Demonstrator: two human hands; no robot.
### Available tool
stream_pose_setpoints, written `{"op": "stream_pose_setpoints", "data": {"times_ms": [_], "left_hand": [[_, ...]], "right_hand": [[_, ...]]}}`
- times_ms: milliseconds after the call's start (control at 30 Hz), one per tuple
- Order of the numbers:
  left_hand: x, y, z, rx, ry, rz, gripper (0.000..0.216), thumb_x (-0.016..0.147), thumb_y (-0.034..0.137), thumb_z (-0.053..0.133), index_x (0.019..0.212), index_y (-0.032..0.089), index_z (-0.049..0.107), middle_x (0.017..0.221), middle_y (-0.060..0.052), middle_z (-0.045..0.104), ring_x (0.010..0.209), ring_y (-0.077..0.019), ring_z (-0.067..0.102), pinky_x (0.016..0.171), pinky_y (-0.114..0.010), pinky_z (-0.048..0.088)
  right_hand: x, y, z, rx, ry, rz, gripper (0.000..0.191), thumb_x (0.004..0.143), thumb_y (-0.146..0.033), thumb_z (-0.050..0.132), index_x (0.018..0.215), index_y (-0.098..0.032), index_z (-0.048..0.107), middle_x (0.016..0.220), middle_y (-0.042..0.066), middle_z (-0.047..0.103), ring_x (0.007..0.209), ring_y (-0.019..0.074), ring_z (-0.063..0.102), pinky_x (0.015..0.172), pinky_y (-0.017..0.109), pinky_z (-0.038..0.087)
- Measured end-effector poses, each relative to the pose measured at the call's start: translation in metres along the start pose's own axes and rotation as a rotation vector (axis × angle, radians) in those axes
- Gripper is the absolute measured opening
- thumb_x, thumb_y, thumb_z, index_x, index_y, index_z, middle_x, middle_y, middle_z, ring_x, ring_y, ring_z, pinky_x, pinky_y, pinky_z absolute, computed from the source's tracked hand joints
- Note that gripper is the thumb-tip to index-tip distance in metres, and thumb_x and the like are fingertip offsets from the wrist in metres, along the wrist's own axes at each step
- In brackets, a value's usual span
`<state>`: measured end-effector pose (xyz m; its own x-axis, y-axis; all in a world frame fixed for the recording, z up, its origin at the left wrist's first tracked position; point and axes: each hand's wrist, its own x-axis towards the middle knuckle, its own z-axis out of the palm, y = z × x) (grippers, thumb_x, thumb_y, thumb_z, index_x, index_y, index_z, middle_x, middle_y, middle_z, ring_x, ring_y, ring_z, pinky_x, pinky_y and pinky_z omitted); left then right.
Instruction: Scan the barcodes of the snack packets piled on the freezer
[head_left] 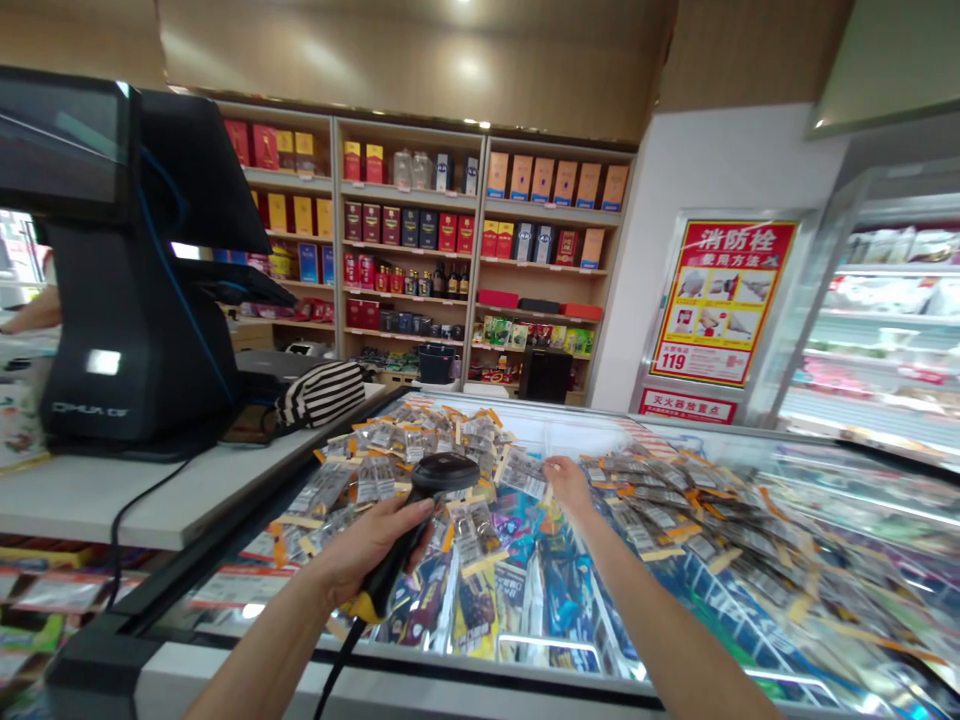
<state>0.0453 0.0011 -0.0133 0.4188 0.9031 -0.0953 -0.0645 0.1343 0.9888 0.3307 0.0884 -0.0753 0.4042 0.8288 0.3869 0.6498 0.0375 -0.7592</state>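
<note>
My left hand (pixel 369 548) is wrapped round the handle of a black and yellow barcode scanner (pixel 444 470), its cable running down from the grip. The scanner's head points to the right, above the glass. Between the fingertips of my right hand (pixel 568 484) is the edge of a small clear packet (pixel 523 473) with dark contents and a printed label. Similar packets with orange and tan ends lie in a pile (pixel 379 477) around the scanner. To the right of my right hand spreads a second pile of packets (pixel 664 500).
Both piles rest on a glass-topped freezer (pixel 544 578) with colourful packaged goods inside. At left, a black checkout terminal (pixel 124 330) and a striped pouch (pixel 324 394) stand on a counter. Shelves of boxes (pixel 409 225) line the back; a person's arm (pixel 41 308) shows far left.
</note>
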Motion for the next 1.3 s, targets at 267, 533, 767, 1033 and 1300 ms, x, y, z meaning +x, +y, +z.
{"op": "stream_pose_setpoints", "data": {"times_ms": [267,533,767,1033,1300], "left_hand": [[0.005,0.002,0.017,0.005,-0.061,0.042,0.024,0.069,0.038,0.053,0.064,0.015,0.049,0.055,0.002,0.053,0.043,-0.0067,0.044,0.042,-0.019,0.032],[0.003,0.006,0.019,0.023,-0.116,0.073,0.025,0.068,0.039,0.053,0.065,0.014,0.051,0.054,0.002,0.051,0.042,-0.0061,0.043,0.043,-0.019,0.032],[0.003,0.002,0.021,-0.055,-0.169,0.051,0.025,0.069,0.038,0.053,0.077,0.015,0.051,0.059,0.001,0.053,0.045,-0.0073,0.045,0.044,-0.02,0.033],[0.0,-0.003,0.025,0.001,-0.226,0.07,0.024,0.068,0.037,0.055,0.073,0.014,0.051,0.058,0.001,0.053,0.045,-0.0069,0.045,0.045,-0.02,0.032],[0.005,-0.004,0.029,-0.054,-0.178,0.033,0.023,0.069,0.037,0.054,0.073,0.015,0.049,0.059,0.001,0.054,0.045,-0.0069,0.046,0.044,-0.02,0.033]], "right_hand": [[0.009,0.018,-0.037,0.074,0.088,0.062,0.034,0.066,-0.038,0.042,0.085,-0.014,0.057,0.062,0.002,0.057,0.057,0.0151,0.052,0.051,0.024,0.038],[0.008,0.017,-0.049,0.202,0.083,0.12,0.033,0.064,-0.037,0.043,0.085,-0.014,0.054,0.057,0.0,0.054,0.051,0.0138,0.051,0.046,0.023,0.037],[0.009,0.017,-0.058,0.252,0.093,0.133,0.034,0.063,-0.037,0.043,0.086,-0.015,0.054,0.056,0.0,0.053,0.05,0.0136,0.05,0.046,0.023,0.038],[0.01,0.021,-0.059,0.233,0.127,0.118,0.035,0.062,-0.036,0.045,0.086,-0.014,0.057,0.059,0.001,0.056,0.053,0.0143,0.052,0.048,0.023,0.038],[0.011,0.038,-0.062,0.109,0.187,0.085,0.039,0.066,-0.038,0.04,0.091,-0.014,0.058,0.058,0.003,0.059,0.052,0.0153,0.052,0.049,0.024,0.037]]}}
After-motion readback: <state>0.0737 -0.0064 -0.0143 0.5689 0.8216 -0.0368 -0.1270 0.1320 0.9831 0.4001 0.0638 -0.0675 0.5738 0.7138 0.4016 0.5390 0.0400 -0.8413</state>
